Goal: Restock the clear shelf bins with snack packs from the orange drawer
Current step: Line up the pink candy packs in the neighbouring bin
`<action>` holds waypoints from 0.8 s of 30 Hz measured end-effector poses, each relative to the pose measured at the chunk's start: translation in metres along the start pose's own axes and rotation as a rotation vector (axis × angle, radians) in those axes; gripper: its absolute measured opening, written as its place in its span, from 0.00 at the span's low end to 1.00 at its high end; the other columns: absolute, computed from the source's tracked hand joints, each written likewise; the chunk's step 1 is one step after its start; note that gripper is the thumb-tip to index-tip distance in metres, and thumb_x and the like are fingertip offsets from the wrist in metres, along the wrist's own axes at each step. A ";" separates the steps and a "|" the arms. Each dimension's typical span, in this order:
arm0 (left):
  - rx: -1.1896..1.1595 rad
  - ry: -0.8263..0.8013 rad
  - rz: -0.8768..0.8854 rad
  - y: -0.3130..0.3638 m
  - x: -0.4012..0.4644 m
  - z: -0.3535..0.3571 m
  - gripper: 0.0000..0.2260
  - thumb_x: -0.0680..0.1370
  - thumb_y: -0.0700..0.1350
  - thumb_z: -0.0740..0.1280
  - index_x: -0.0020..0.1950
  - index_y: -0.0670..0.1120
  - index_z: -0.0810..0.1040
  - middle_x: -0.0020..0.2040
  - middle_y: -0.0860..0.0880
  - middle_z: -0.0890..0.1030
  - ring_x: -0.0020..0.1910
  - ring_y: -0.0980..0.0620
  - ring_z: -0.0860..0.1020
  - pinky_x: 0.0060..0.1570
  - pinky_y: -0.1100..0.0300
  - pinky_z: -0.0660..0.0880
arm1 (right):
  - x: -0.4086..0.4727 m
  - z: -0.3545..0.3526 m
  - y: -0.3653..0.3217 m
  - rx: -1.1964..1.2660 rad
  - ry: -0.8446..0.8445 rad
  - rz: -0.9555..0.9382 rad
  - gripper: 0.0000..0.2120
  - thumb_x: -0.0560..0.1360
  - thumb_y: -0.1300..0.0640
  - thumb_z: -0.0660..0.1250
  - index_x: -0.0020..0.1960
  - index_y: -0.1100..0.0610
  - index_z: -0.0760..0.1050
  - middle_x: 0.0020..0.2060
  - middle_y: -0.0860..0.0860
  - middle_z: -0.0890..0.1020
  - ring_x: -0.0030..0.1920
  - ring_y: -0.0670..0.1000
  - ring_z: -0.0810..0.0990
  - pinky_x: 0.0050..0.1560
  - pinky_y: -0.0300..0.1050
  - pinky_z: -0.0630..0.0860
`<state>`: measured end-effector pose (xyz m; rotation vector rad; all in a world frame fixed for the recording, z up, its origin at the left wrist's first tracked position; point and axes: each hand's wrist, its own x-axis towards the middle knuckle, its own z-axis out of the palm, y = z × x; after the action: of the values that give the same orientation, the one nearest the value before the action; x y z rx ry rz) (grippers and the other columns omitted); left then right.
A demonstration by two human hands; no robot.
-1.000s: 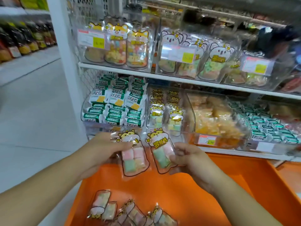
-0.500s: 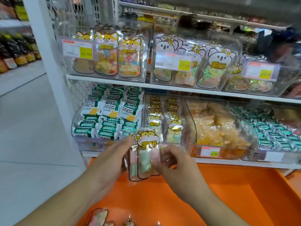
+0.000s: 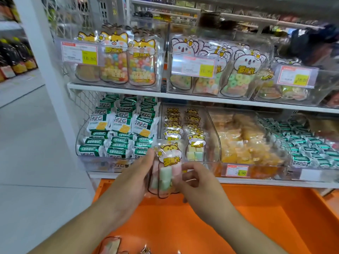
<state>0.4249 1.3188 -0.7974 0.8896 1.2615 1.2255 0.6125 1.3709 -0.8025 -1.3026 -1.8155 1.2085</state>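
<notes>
Holding position: left hand (image 3: 134, 182) and right hand (image 3: 200, 186) grip a small stack of marshmallow packs (image 3: 167, 173) between them, upright, in front of the lower shelf and above the orange drawer (image 3: 256, 217). Left fingers (image 3: 146, 158) lie fairly straight along the stack's left edge with the thumb behind; right fingers (image 3: 190, 171) curl round its right edge. Front pack: clear pouch, yellow cat label, green and pink cubes inside.

Lower shelf, left to right:
- Curved clear bin (image 3: 80, 143), filled with green-and-white cracker packs (image 3: 121, 123) in three columns.
- Clear bin (image 3: 212, 125) directly behind the held stack, holding two rows of the same cat-label marshmallow packs (image 3: 195, 143) standing upright.
- Clear bin (image 3: 275, 169) with yellow-orange wrapped sweets (image 3: 244, 143), red-and-yellow price tag (image 3: 237, 170) on its front.
- Bin at far right with small green-wrapped sweets (image 3: 311, 149), partly blurred.

Upper shelf, left to right:
- Clear bin (image 3: 161, 70) with fox-label pouches (image 3: 141, 66) of mixed coloured candy, price tag on front.
- Clear bin (image 3: 169, 85) with koala-label pouches (image 3: 242, 74) of ring-shaped gummies, price tag on front.
- Third clear bin (image 3: 322, 96), contents blurred.

Orange drawer: pulled out below the lower shelf, a few more clear packs (image 3: 110, 244) lying flat at the near edge, cut off by the frame.

Left background: dark bottles (image 3: 16, 57) on another shelf.
</notes>
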 end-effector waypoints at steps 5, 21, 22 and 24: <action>0.339 0.034 0.077 -0.006 -0.004 0.004 0.24 0.75 0.59 0.77 0.66 0.67 0.70 0.60 0.67 0.81 0.60 0.66 0.79 0.55 0.68 0.74 | 0.001 0.003 0.007 0.019 -0.004 0.001 0.08 0.79 0.43 0.72 0.56 0.42 0.76 0.43 0.46 0.85 0.44 0.49 0.87 0.43 0.60 0.84; 0.307 -0.010 0.005 -0.006 0.000 0.006 0.12 0.84 0.51 0.67 0.59 0.70 0.75 0.53 0.70 0.84 0.56 0.66 0.82 0.63 0.53 0.77 | 0.015 -0.027 -0.007 0.135 -0.101 0.018 0.14 0.77 0.56 0.77 0.40 0.54 0.73 0.31 0.48 0.73 0.33 0.49 0.72 0.38 0.44 0.71; 0.320 -0.021 0.028 -0.006 0.002 0.005 0.12 0.84 0.49 0.66 0.58 0.68 0.74 0.48 0.74 0.82 0.51 0.72 0.81 0.58 0.59 0.76 | 0.016 -0.028 -0.007 0.127 -0.103 0.010 0.15 0.76 0.56 0.78 0.40 0.53 0.72 0.30 0.46 0.72 0.32 0.47 0.69 0.37 0.40 0.69; 0.349 -0.047 0.033 -0.001 0.006 0.004 0.13 0.84 0.46 0.66 0.58 0.65 0.71 0.45 0.78 0.80 0.48 0.77 0.78 0.54 0.65 0.74 | 0.020 -0.034 -0.010 0.137 -0.100 0.010 0.14 0.74 0.57 0.79 0.44 0.52 0.73 0.30 0.41 0.68 0.32 0.44 0.67 0.35 0.34 0.65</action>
<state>0.4284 1.3253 -0.7989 1.1873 1.4523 1.0181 0.6306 1.3998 -0.7802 -1.1950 -1.7626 1.4002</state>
